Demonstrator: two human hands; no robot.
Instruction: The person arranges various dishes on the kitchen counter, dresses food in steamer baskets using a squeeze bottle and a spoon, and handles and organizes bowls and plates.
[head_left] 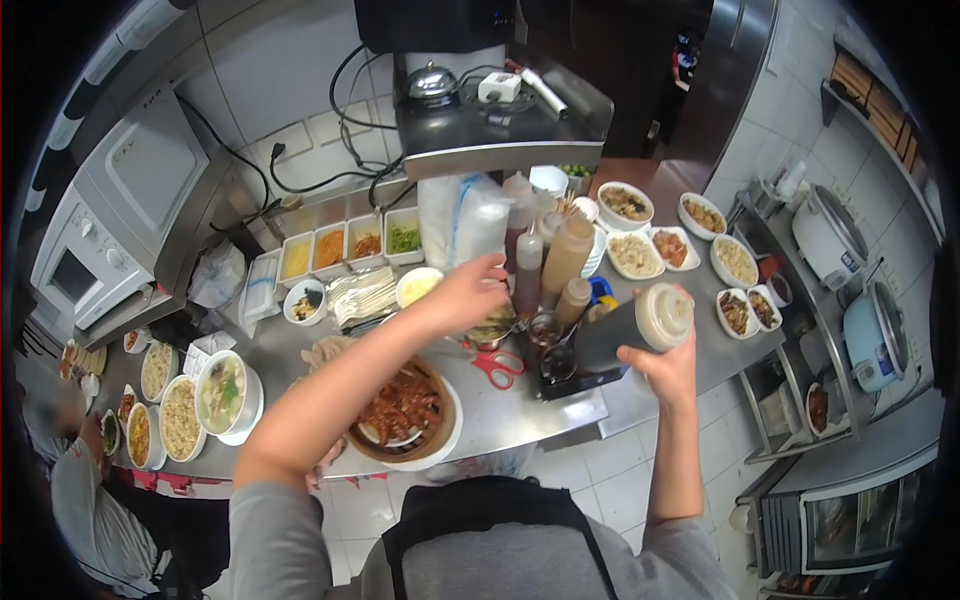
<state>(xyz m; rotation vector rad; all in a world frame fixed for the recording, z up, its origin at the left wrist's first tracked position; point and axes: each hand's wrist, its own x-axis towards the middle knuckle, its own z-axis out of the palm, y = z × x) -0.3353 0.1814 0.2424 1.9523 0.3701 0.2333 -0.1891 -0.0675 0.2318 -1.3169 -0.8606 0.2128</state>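
My right hand (668, 368) grips a dark squeeze bottle (612, 340) with a cream-coloured cap, tilted above the counter's right part. Reaching over the counter, my left hand (472, 295) holds nothing that I can see, its fingers loosely stretched toward the sauce bottles. Closest to its fingertips is a dark-red squeeze bottle (528, 275); a tan sauce bottle (567, 257) stands just beyond. Below my left forearm, a round brown container (443, 425) holds glazed, reddish-brown meat. Red-handled scissors (497, 370) lie between that container and a dark caddy (575, 382).
Toppings fill several rectangular tubs (404, 237) at the back. Bowls of rice and side dishes, including a rice bowl (634, 257), stand at the right. A soup bowl (227, 393) is at the left, near another person's grey sleeve (95, 510). A steel shelf (500, 157) overhangs the counter.
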